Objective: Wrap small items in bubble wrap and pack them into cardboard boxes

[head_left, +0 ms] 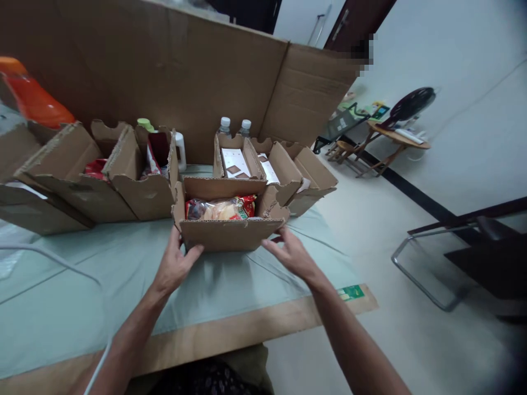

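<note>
Green cloth [247, 285] over a table [230, 340], cardboard panel [197, 77] standing behind, left hand [176, 263] and right hand [293, 253] clasping opposite ends of a box [233, 236], thumbs toward its front, red packaging [247, 206] inside, the box in front of other boxes [144, 197], near the cloth's middle.

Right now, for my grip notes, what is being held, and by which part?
A cardboard box: the left hand holds its lower left end, the right hand its lower right end.
</note>
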Action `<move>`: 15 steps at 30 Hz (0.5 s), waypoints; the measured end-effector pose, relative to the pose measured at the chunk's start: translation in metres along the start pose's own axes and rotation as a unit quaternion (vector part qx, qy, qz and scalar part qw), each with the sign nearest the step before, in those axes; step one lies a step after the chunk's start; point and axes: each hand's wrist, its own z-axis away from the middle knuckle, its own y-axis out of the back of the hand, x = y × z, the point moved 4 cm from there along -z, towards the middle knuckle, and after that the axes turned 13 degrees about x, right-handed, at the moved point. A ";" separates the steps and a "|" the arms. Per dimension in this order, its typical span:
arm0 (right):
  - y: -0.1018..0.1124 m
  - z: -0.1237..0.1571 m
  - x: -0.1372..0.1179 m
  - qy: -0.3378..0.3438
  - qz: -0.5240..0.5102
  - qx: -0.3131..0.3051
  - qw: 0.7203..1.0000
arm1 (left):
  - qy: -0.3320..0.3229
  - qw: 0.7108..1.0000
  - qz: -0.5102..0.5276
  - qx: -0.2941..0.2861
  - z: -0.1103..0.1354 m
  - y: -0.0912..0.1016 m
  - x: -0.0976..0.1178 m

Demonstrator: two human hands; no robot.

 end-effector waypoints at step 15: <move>-0.031 0.050 -0.065 0.030 -0.044 0.105 0.993 | -0.005 0.991 -0.020 0.132 0.048 0.074 0.040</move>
